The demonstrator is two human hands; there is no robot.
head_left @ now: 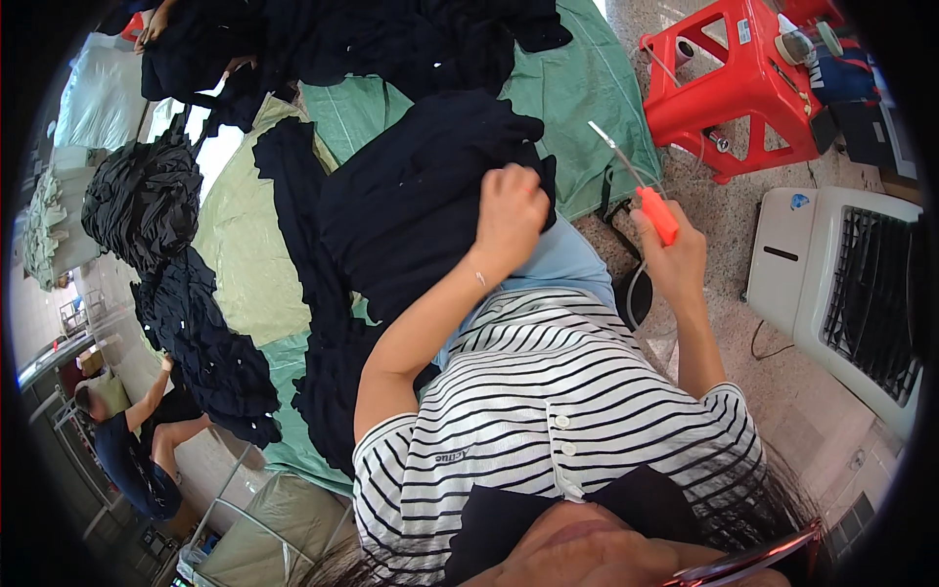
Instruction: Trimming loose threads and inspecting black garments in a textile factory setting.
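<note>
A dark navy garment [421, 196] lies spread over my lap, with small pale specks on it. My left hand [514, 210] is closed at its right side, fingers curled into the cloth. To the right, my right hand [675, 245] grips an orange-handled tool [658, 215] with a long thin metal tip. The tip points up and left, apart from the garment. A thin grey cord or tube runs down from near the handle; I cannot make out where it ends.
A red plastic stool [738, 88] stands at the far right, near a white air cooler [831, 284]. Heaps of dark garments [391, 39] lie ahead on green sheeting [577, 98]. More dark piles [147, 201] are at left, where another person [142, 450] sits.
</note>
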